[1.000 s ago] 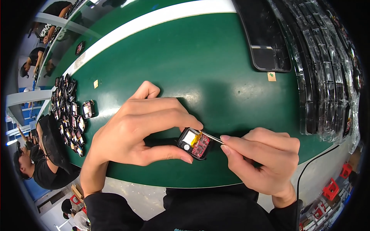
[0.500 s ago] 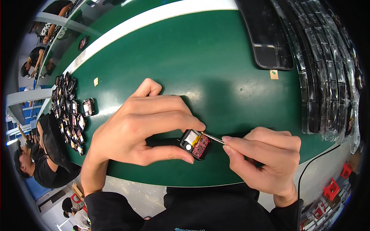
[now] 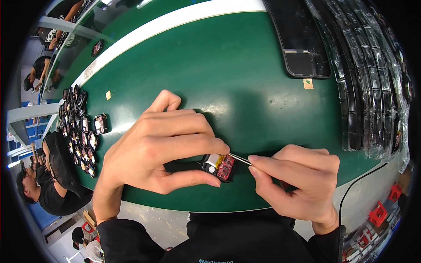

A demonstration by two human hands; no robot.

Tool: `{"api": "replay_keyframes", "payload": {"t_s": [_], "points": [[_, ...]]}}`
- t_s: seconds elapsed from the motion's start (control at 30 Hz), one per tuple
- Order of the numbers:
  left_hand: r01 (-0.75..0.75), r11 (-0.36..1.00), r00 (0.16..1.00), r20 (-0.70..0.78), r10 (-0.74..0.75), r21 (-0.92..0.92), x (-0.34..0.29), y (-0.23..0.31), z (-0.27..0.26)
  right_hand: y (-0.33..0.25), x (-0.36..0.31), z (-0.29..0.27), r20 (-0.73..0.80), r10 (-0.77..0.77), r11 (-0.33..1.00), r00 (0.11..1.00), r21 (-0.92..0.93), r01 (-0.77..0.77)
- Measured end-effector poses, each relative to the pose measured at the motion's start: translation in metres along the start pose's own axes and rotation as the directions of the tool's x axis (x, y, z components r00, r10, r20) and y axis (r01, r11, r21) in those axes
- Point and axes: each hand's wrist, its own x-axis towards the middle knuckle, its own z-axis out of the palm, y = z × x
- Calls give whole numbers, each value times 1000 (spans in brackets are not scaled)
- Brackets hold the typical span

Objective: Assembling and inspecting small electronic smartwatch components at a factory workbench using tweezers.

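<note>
My left hand grips a small open black device between thumb and fingers, just above the green table near its front edge. Inside the device a red circuit board and a silvery-yellow cell show. Pinched in the fingers of my right hand are thin metal tweezers, whose tips rest on the device's upper right edge beside the red board.
Several similar small black devices lie in a cluster at the table's left end. A black tray and rows of clear-bagged black parts fill the back right. Other people work below the left edge. A black cable hangs at the right.
The device and both hands have shifted slightly down toward the table's front edge. The tweezers stay at the device's right edge.
</note>
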Motion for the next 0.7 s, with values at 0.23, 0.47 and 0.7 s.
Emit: {"api": "replay_keyframes", "payload": {"t_s": [0.23,0.47,0.7], "points": [[-2,1000,1000,-6,3,3,-2,-2,0,4,-3,7,-40,-72,997,997,6,72],[38,998,999,21,-39,49,4,0,-8,-2,2,-10,-127,15,1000,992,-7,-16],[38,983,999,-7,-38,179,6,12,-3,1,-5,-5,-286,50,995,957,96,-23]]}}
